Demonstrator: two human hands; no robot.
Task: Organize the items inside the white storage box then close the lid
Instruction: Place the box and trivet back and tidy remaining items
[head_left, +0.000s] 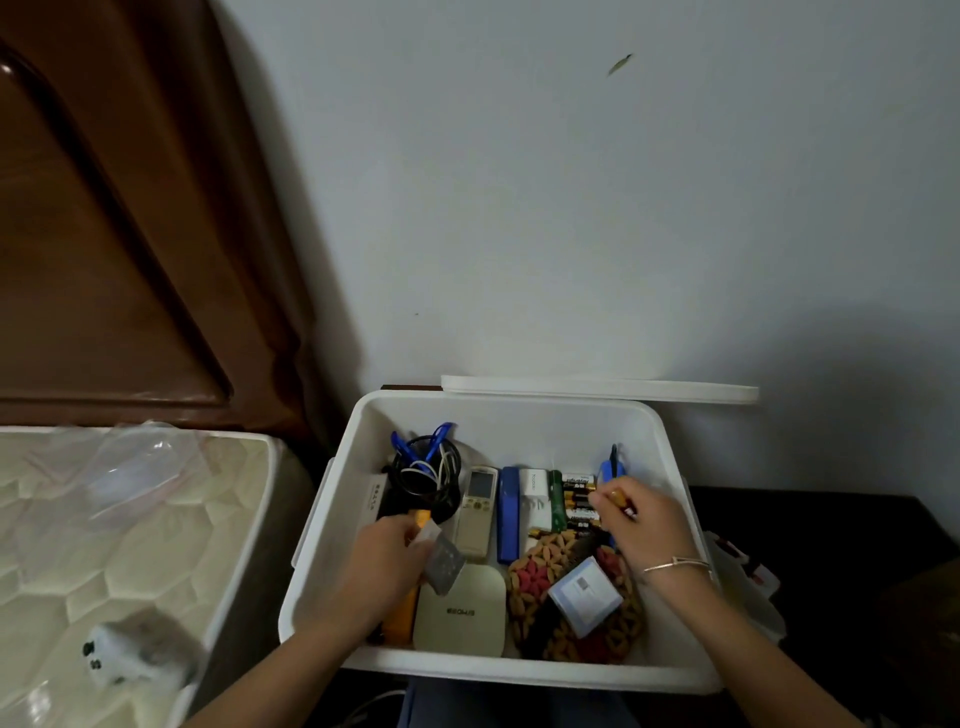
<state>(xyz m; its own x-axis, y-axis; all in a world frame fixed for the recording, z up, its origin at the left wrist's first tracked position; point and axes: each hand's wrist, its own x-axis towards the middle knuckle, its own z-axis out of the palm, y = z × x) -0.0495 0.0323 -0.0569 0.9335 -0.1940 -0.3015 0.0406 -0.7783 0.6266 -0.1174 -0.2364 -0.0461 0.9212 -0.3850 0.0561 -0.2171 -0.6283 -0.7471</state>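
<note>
Sorting under way: a white plastic storage box (332, 545) is seen open on a dark surface (831, 530) against a pale wall. Its long axis runs left to right and its mouth faces up. Its flat white lid (597, 388) is propped behind the far rim, parallel to that axis and clear of the opening.

Inside, a white remote control (475, 512), a blue oblong case (508, 514) and a row of gold-ended batteries (579, 501) are laid in the far half. The remote and the case are pointed near to far, with the remote's display at the far end. A coil of black cable with blue plugs (426, 467) is heaped in the far left corner.

The left hand (384, 556) is curled round a small grey foil card (444, 564), held over a cream rounded-square device (460, 613) by the near wall. A small gold-tipped cylinder (618, 499), apparently a battery, is pinched between thumb and fingertips of the right hand (644, 525), just beside the battery row.

Trouble is judged likeliest from that pinch. A smooth round cell held only by fingertips could be dropped and lost under the orange-and-red patterned pouch (540, 577) at near right. The cable heap, if left proud of the rim, could keep the lid from seating. The propped lid could also be knocked down behind the box by a reaching arm.
</note>
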